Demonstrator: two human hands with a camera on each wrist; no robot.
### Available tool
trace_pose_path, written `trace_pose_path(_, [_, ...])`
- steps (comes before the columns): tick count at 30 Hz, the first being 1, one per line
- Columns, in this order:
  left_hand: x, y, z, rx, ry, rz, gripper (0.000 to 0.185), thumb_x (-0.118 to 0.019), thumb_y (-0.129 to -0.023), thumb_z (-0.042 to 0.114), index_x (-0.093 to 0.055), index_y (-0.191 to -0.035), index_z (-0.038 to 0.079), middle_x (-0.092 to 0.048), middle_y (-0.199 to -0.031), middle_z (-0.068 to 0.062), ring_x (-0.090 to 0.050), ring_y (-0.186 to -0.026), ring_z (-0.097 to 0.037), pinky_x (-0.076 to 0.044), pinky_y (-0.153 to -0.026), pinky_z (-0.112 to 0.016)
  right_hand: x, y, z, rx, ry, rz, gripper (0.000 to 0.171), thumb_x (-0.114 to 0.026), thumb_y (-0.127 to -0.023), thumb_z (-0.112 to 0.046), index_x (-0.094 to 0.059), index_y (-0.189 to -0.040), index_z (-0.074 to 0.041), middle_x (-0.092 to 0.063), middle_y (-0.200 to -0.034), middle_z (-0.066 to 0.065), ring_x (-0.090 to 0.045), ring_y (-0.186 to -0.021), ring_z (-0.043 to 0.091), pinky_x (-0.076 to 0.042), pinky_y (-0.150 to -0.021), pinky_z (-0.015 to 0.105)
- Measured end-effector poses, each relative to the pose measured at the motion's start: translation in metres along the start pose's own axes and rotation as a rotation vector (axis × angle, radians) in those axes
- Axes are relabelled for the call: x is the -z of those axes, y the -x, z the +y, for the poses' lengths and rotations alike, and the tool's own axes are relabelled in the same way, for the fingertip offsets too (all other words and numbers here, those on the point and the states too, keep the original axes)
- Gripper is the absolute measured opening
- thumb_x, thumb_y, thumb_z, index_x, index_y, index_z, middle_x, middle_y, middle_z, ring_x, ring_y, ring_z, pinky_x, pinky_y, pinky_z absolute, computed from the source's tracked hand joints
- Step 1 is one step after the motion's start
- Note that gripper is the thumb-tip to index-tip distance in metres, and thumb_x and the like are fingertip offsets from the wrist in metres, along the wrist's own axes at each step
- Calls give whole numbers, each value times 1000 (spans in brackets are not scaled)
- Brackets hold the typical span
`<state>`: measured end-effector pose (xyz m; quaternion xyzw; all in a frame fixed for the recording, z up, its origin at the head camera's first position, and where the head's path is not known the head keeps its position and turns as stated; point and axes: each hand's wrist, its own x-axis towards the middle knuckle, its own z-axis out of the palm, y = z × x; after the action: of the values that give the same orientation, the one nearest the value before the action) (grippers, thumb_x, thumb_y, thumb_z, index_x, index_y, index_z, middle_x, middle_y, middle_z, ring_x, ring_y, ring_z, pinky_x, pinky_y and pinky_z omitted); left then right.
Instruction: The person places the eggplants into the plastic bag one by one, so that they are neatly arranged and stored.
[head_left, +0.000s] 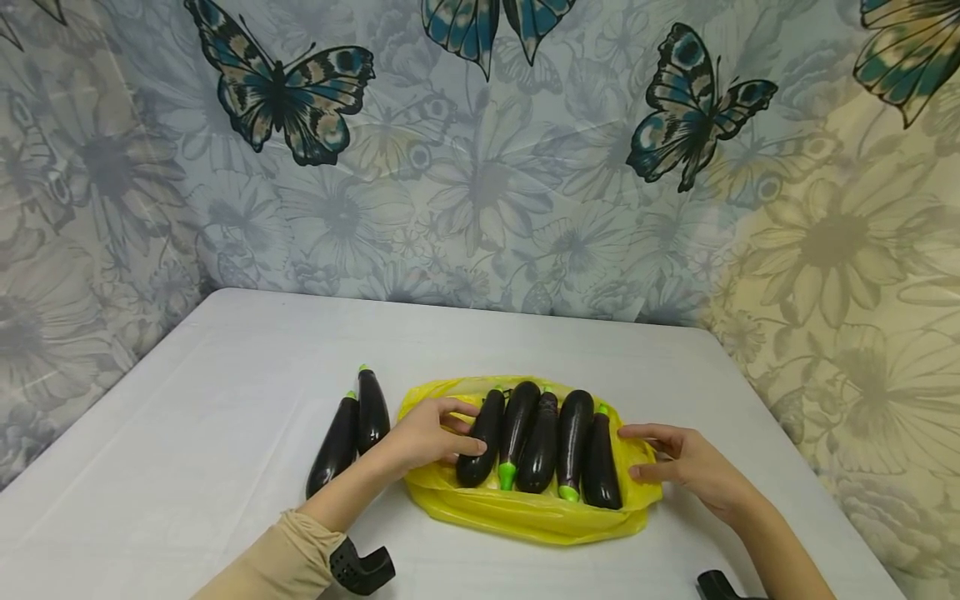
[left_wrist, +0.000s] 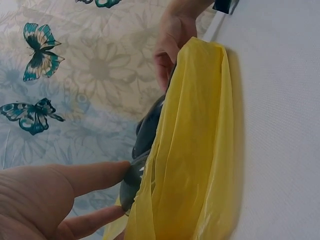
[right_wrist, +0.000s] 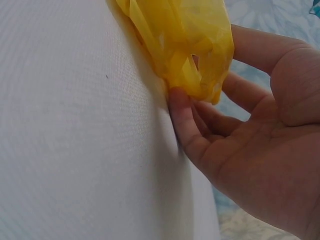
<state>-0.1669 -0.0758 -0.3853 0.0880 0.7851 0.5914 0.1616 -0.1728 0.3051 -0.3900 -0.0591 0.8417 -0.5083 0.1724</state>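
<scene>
- While the left hand (head_left: 423, 437) lies at lower centre of the head view, its thumb and fingers are closed round the leftmost eggplant in the bag (head_left: 482, 439); the left wrist view shows a fingertip touching that dark skin, but the bag's yellow film hides most of the fruit.
- The right hand (head_left: 686, 467), right of centre, has loosely spread fingers resting against the right end of the yellow plastic bag (head_left: 525, 512); in the right wrist view the fingertips touch a bunched corner of film, and whether they pinch it cannot be told.
- Four more eggplants (head_left: 558, 442) lie side by side in the bag, touching one another, green stem caps pointing some toward the camera, some away; their undersides are sunk in the plastic.
- Two loose eggplants (head_left: 352, 429) lie on the table just left of the bag, touching each other, the left forearm crossing in front of their near ends.
- Both forearms are cut off by the bottom edge of the frame, along with black wrist mounts.
- The white table (head_left: 187, 433) shows bare surface left of the loose pair and behind the bag; its right edge runs close beside the right hand.
- A butterfly-printed curtain (head_left: 480, 167) fills the upper half, meeting the table's far edge.
</scene>
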Motion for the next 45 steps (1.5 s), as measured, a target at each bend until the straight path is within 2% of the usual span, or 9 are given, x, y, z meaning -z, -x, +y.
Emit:
trace_pose_path(36, [-4, -1, -3, 0, 15, -5, 56, -84, -80, 16, -61, -128, 1, -60, -102, -13, -65, -79, -21, -59, -70, -35, 2, 2, 1, 39, -9, -4, 62, -81, -82, -18, -57, -134, 3, -48, -142, 21, -32, -137, 44, -31, -108, 55])
trace_pose_path(45, [-4, -1, -3, 0, 16, -7, 57, -84, -80, 16, -60, -129, 1, -61, -102, -13, -65, -79, -21, -59, -70, -35, 3, 2, 1, 37, -8, -5, 62, -81, -82, -18, -56, -135, 4, -47, -143, 21, -29, -138, 45, -29, -109, 57])
